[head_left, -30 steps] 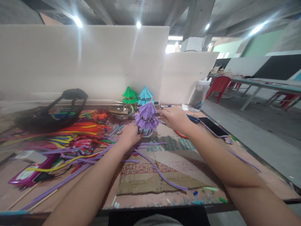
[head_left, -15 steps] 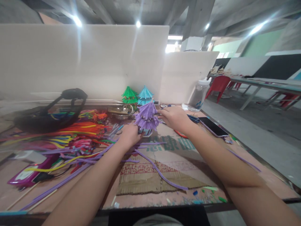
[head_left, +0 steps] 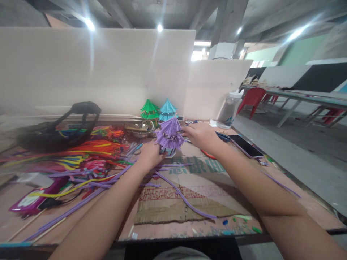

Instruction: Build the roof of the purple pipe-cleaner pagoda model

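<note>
A small two-tiered pavilion model [head_left: 170, 134], roofed in fuzzy purple pipe cleaners, stands upright on a pale base at the middle of the table. My left hand [head_left: 151, 155] is closed at the lower left of the model, fingers gripping near its base. At its right side, my right hand [head_left: 199, 134] has its fingers pinched together beside the roof tiers. A small dark tip shows at those fingers, too small to name. Loose purple pipe cleaners [head_left: 184, 198] lie in front on a printed cardboard sheet [head_left: 200, 187].
Behind stand a green pavilion model [head_left: 149, 108] and a blue one [head_left: 167, 107]. Bundles of coloured pipe cleaners [head_left: 94, 148] and a magenta glue gun [head_left: 32, 202] lie to the left. A phone [head_left: 246, 146] and a water bottle [head_left: 229, 110] are on the right.
My right fingers have shifted slightly at the roof; the metallic piece seen by them earlier shows less now. My left hand and the purple model stay almost in place.
</note>
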The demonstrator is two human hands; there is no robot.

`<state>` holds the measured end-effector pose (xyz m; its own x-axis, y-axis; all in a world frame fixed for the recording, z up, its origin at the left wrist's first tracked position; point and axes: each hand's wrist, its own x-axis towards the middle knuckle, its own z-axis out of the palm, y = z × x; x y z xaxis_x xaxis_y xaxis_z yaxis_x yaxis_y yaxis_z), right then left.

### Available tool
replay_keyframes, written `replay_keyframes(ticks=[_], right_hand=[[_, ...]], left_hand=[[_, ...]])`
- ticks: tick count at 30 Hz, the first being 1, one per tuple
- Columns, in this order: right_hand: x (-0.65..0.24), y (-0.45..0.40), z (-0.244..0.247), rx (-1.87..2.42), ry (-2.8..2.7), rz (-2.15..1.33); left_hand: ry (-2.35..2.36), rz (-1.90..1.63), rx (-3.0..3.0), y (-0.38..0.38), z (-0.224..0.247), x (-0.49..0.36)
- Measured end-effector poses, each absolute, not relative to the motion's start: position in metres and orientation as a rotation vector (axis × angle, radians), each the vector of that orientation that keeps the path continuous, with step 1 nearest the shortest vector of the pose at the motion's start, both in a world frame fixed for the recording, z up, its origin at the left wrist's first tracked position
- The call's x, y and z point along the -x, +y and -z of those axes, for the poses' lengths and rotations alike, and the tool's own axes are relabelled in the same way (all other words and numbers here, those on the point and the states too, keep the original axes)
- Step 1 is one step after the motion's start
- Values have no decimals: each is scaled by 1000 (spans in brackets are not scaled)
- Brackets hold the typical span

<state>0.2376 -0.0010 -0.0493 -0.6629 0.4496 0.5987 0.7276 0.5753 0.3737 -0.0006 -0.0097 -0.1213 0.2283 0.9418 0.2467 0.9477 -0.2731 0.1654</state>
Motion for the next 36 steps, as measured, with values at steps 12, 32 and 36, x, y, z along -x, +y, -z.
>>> replay_keyframes(ticks=[12,32,36], right_hand=[[-237,-1,50,931,-2354,864],[-258,46,114,1234,-2303,412],[-256,43,128,1338,-2374,323]], left_hand=[[-1786,467,2440,-6,127,3],[-2054,1006,2666,32,157,58],[-2079,1054,2682,33,157,66]])
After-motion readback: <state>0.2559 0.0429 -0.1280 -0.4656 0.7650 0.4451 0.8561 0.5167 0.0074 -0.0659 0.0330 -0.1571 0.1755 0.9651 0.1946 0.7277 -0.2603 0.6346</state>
